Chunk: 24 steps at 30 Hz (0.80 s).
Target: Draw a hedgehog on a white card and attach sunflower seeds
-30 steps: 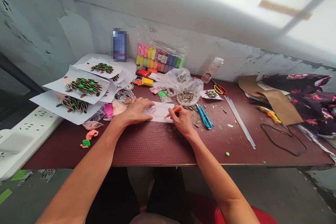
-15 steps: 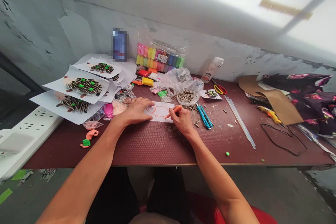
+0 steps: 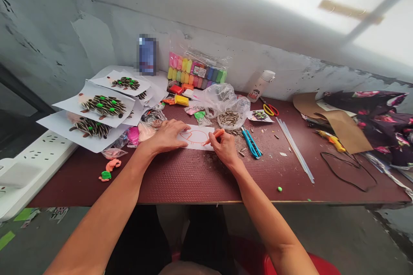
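Note:
A small white paper (image 3: 196, 142) lies on the dark red table, bearing an orange outline of a rounded body with short legs. My left hand (image 3: 168, 135) rests on the paper's left edge, fingers apart, holding nothing. An orange pen (image 3: 215, 134) is pinched in my right hand (image 3: 224, 146), its tip at the right end of the outline. Just behind the paper is a clear plastic bag of striped seeds (image 3: 228, 118). A blue utility knife (image 3: 251, 142) lies right of my right hand.
Stacked sheets with seed hedgehogs (image 3: 103, 105) stand at left beside a white power strip (image 3: 35, 159). Behind are coloured clay packs (image 3: 195, 73) and a bottle (image 3: 260, 86). Rightward lie scissors (image 3: 271, 109), clear glue sticks (image 3: 295, 150), a yellow glue gun (image 3: 335, 142) and its cord.
The pen and my right fingertips have shifted very slightly at the right end of the outline. My left hand stays in place.

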Tool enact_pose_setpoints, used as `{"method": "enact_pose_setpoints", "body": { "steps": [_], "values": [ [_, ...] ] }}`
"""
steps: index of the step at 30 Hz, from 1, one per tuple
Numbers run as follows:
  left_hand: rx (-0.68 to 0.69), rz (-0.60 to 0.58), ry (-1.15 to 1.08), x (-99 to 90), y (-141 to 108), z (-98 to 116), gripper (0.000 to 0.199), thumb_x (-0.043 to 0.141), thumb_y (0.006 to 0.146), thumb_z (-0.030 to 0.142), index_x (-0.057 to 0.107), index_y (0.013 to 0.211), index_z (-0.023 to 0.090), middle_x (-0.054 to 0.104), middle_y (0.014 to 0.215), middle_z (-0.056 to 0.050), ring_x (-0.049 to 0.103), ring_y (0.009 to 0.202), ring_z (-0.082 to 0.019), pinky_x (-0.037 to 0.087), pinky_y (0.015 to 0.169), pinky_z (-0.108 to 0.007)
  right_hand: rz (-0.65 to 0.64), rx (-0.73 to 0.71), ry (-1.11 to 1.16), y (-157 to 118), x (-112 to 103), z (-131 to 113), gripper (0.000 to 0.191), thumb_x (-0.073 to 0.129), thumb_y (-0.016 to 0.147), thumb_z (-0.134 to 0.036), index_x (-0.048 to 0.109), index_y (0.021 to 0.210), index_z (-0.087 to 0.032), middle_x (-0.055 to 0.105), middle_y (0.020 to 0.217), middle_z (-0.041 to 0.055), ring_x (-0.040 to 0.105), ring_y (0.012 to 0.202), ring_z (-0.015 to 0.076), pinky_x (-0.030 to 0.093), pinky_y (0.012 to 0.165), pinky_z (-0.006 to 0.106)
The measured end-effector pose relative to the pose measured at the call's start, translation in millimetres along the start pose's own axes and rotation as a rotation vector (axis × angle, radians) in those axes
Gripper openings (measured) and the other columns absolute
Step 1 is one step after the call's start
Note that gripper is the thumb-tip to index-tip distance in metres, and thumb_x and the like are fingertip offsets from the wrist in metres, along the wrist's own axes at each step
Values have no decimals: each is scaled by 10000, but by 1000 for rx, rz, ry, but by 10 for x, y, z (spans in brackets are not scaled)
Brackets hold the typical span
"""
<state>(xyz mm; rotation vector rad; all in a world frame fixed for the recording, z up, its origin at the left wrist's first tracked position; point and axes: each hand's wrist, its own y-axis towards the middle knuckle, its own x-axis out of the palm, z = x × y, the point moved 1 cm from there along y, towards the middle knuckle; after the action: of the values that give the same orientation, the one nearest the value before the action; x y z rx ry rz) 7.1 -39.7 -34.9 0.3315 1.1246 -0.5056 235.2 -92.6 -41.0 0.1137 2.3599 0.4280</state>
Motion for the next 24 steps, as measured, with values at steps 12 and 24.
{"method": "enact_pose_setpoints", "body": {
  "steps": [12, 24],
  "values": [
    [-5, -11, 0, -10, 0, 9, 573, 669, 757, 355, 669, 1315, 222, 689, 1318, -84, 556, 1226, -330, 405, 1086, -466, 48, -23, 86, -4, -2, -9, 468, 520, 986, -514, 667, 669, -202, 656, 653, 26, 533, 536, 123, 399, 583, 263],
    [0, -21, -64, -22, -8, -85, 618, 615, 724, 277, 655, 1336, 207, 689, 1290, -96, 569, 1205, -316, 423, 1077, -451, 4, 48, 370, -6, 24, -94, 455, 571, 957, -555, 724, 720, -199, 730, 821, 67, 590, 584, 130, 433, 541, 263]
  ]
}}
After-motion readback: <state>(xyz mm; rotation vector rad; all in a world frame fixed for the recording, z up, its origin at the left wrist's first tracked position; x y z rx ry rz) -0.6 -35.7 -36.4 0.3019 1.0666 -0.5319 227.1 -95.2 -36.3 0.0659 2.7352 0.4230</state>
